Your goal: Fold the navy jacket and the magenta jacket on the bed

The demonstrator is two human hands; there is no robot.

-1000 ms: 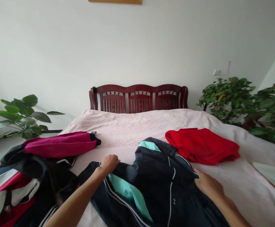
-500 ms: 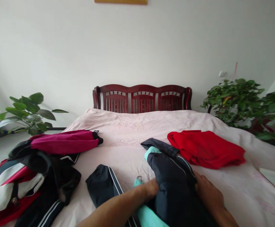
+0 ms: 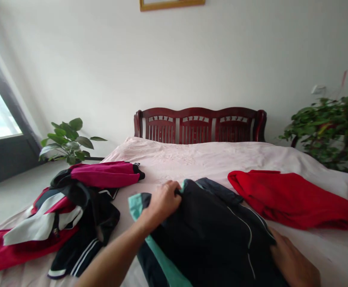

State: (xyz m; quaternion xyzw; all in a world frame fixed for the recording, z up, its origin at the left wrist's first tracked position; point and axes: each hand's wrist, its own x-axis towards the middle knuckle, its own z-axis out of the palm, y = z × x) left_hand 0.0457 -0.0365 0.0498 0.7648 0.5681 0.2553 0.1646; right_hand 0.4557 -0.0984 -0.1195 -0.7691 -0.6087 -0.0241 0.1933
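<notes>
A dark navy jacket (image 3: 212, 235) with white piping and teal edging lies spread in front of me on the bed. My left hand (image 3: 165, 199) has its fingers closed on the upper edge of the jacket, beside a bit of teal fabric. At the jacket's right side is my right hand (image 3: 295, 259), slightly blurred; its fingertips tuck in at the cloth's edge and are partly hidden. Just beyond the jacket, to the right, a folded red garment (image 3: 290, 199) rests on the bed.
A heap of clothes lies on the left, with a magenta garment (image 3: 105, 175), a white and red piece (image 3: 39, 219) and black striped cloth (image 3: 78, 255). The pink bedsheet (image 3: 174, 157) reaches a dark wooden headboard (image 3: 196, 125). Potted plants (image 3: 69, 139) flank the bed.
My left hand has moved up and left to the jacket's top edge, and the jacket is spread wider. My right hand stays at its right side. The view has turned left.
</notes>
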